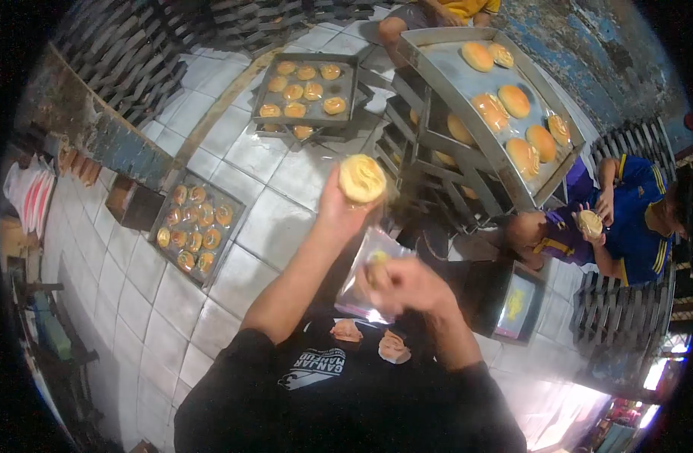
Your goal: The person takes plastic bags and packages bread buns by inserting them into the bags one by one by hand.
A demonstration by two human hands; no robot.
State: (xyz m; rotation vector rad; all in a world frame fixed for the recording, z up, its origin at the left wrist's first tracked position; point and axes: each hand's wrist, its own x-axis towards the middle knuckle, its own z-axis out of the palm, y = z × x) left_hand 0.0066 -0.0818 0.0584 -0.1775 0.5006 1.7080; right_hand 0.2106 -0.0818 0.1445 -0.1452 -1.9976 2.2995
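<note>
"Left grip (342, 208) first, head view. State?"

"Fingers curled round a swirl bun (363, 179), closed as far as it allows. Bun's held up, lower left of the big tray (446, 62)."

"Right grip (413, 285)?"

"Motion blur. Fingers bent in over a clear plastic bag (376, 243); can't tell how far closed or whether anything's pinched. Below the big tray, to its left, in front of the wearer's black shirt (308, 411)."

"Big tray contents?"

"Buns (514, 100), some plain golden, some swirled on top. Stacked trays (433, 128) underneath, more buns inside."

"Other trays?"

"Upper tray (340, 89) left of the big tray; lower tray (226, 240) farther left and down, on the tiled floor (271, 158). Both hold rows of topped buns."

"People?"

"Co-worker in a blue shirt (637, 208), below right of the big tray, a second bun (590, 223) in hand. Another in a yellow top (474, 7) by its far edge, mostly cut off."

"Anything else?"

"Dark box (478, 302) below the big tray, yellow-marked packaging (516, 302) at its right end."
</note>
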